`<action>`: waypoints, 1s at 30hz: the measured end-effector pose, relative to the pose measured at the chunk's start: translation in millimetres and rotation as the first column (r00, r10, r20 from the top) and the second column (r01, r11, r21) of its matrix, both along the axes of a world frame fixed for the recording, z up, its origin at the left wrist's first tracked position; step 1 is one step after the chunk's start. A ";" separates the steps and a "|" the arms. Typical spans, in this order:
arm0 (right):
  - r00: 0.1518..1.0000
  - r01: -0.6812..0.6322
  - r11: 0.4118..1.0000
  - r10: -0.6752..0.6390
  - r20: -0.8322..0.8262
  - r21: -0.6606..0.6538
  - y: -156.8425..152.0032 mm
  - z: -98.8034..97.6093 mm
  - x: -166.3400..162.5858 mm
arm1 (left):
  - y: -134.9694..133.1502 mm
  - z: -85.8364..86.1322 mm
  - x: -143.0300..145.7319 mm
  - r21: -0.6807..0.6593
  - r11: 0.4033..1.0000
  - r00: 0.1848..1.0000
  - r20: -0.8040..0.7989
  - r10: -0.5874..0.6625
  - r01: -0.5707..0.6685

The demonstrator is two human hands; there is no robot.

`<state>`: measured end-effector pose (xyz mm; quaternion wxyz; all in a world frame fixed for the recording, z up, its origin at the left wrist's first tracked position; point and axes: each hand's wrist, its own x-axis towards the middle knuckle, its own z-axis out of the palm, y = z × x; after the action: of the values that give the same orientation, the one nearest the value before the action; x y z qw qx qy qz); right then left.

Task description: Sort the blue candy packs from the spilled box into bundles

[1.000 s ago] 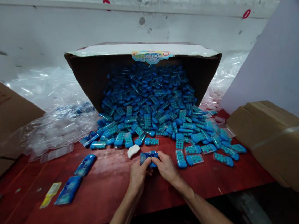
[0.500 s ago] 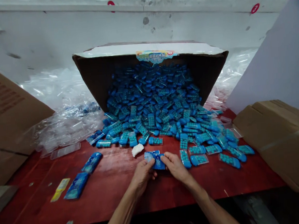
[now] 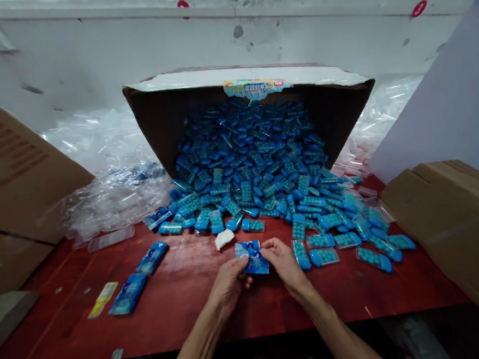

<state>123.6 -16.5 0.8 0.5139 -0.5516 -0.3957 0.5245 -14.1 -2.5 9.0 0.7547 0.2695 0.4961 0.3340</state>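
Note:
A blue printed packet point(image 3: 256, 259), small and flat, is held up over the red table in front of me. My left hand point(image 3: 231, 281) pinches its left lower side between thumb and fingers. At the packet's upper right edge, the thumb and fingertips of my right hand point(image 3: 284, 263) close on it. Just behind the packet lies a crumpled white scrap point(image 3: 224, 239). Beyond it spreads a heap of small clear cases with blue ends and turquoise balls point(image 3: 246, 191), spilling from a cardboard box on its side point(image 3: 352, 118).
Two filled blue packets point(image 3: 128, 294) and a yellow-and-white slip point(image 3: 103, 299) lie left on the red table point(image 3: 183, 320). Clear plastic bags with transparent cases point(image 3: 113, 202) stand behind them. Cardboard cartons flank both sides, including a right carton point(image 3: 448, 225).
The blue packet now shows more of its face, looking flatter and squarer. My right fingers have shifted up along its right edge; my left hand keeps its hold. The view has shifted slightly.

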 end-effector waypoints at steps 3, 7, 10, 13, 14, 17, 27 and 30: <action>0.998 0.046 0.999 -0.046 0.030 0.010 -2.0 -0.1 -0.4 | -0.5 -4.4 0.2 -0.013 0.999 0.999 -0.016 0.039 -0.039; 0.998 0.050 0.999 -0.050 0.023 0.001 -2.4 4.3 -2.4 | 0.1 -7.0 0.7 0.004 0.999 0.998 -0.040 0.040 -0.040; 0.998 -0.024 0.999 0.022 -0.056 -0.027 -1.9 7.1 -4.6 | 0.7 -3.6 0.7 0.036 0.999 0.998 -0.053 0.029 -0.027; 0.995 0.001 1.000 -0.004 -0.099 -0.030 -1.8 6.1 -6.0 | 0.5 0.1 0.9 0.054 0.998 0.999 -0.044 0.032 -0.030; 0.994 0.026 0.999 -0.028 -0.106 -0.021 -1.8 5.2 -6.2 | 0.2 0.8 1.0 0.056 0.998 0.998 -0.044 0.037 -0.034; 0.994 0.063 0.998 -0.061 -0.086 0.023 -2.0 2.7 -7.1 | -1.0 1.9 1.4 0.062 0.996 0.998 -0.029 0.059 -0.057; 0.922 0.005 0.991 -0.055 0.383 0.132 -15.1 19.6 -1.5 | -5.8 7.5 1.2 -0.132 0.982 0.987 0.070 0.143 -0.133; 0.595 0.005 0.986 -0.137 0.792 0.167 -28.4 21.4 26.2 | -5.3 8.6 -2.8 -0.182 0.972 0.977 0.124 0.174 -0.150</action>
<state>149.8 -44.9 22.1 0.3417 -0.7038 -0.5992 0.1700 -16.9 -7.8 17.6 0.7782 0.1380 0.4896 0.3684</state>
